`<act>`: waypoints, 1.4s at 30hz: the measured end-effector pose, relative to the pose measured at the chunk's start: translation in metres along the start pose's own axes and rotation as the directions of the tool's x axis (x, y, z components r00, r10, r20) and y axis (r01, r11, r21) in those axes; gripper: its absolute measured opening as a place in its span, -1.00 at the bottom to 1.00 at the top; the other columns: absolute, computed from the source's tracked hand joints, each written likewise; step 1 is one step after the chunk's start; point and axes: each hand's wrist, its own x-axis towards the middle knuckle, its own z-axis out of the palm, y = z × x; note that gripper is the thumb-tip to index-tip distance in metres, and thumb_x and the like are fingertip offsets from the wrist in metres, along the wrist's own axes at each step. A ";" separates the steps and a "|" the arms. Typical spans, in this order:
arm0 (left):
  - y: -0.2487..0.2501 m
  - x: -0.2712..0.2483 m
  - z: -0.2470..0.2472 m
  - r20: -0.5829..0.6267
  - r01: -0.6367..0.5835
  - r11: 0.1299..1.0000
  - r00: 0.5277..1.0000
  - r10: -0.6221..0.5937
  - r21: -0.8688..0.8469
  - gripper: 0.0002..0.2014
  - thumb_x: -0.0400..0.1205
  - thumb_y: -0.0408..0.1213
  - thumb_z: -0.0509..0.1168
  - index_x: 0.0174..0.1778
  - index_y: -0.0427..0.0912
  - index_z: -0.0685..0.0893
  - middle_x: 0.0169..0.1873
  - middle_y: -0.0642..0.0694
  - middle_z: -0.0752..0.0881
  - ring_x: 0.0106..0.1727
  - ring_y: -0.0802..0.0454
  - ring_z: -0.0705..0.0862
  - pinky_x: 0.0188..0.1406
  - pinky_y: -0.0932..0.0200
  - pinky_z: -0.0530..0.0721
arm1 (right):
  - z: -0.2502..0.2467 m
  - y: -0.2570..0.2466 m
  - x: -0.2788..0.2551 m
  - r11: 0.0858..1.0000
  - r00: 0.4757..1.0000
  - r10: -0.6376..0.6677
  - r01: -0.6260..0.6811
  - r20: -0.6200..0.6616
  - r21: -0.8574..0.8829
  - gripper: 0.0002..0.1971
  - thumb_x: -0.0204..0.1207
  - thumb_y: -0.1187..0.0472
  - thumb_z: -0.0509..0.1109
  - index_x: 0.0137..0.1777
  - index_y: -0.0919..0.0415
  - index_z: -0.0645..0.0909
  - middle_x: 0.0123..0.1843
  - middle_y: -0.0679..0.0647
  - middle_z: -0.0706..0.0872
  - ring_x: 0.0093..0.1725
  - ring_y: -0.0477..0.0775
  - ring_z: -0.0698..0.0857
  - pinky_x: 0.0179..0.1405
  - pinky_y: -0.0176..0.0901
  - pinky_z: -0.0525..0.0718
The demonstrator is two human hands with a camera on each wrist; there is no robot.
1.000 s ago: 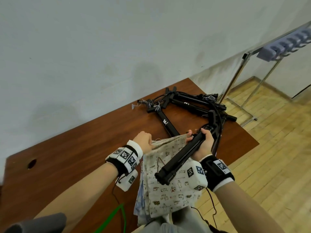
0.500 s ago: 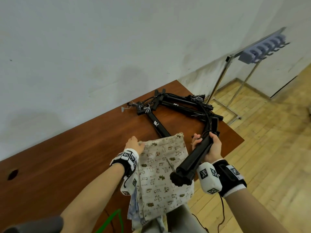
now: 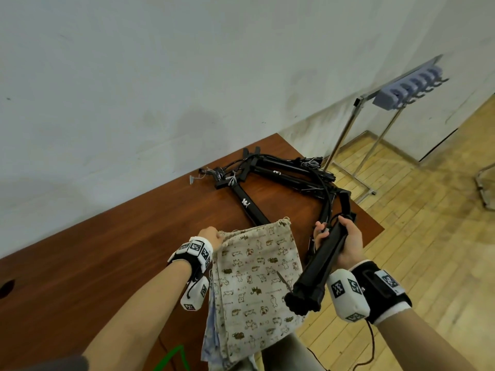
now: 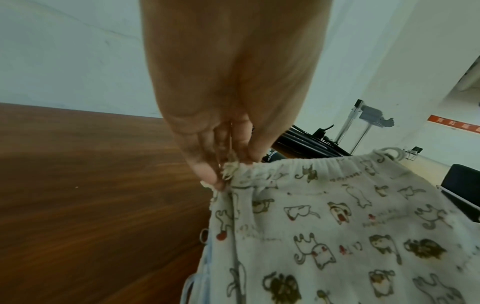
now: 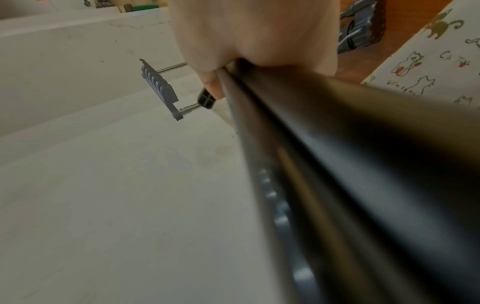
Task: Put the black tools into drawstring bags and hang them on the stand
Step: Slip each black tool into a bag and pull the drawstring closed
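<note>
Head: L hand (image 3: 210,235) pinches bag (image 3: 257,285) rim; R hand (image 3: 345,245) grips tool (image 3: 321,266).

A plain, sparsely furnished room, more like an office or a staged workroom than a home. Bare white walls (image 3: 160,76) meet a light wood-plank floor (image 3: 428,250) with a pale skirting board. A dark brown wooden counter (image 3: 107,263) stands against the wall, and near it a chrome stand (image 3: 345,135) carries a row of grey hooks (image 3: 409,87). A red sign with characters (image 4: 453,125) hangs on the far wall.
</note>
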 end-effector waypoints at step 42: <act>0.046 -0.098 -0.054 -0.069 -0.654 0.757 0.754 0.653 0.015 -0.20 0.49 -0.50 0.35 0.65 -0.18 0.16 0.67 -0.03 0.06 0.66 0.05 0.14 0.49 0.25 0.32 | 0.008 0.103 -0.043 0.338 0.815 0.547 -0.425 -0.192 -0.840 -0.50 0.49 0.00 0.48 0.17 0.43 0.50 -0.15 0.29 0.65 -0.39 0.12 0.62 -0.39 -0.13 0.67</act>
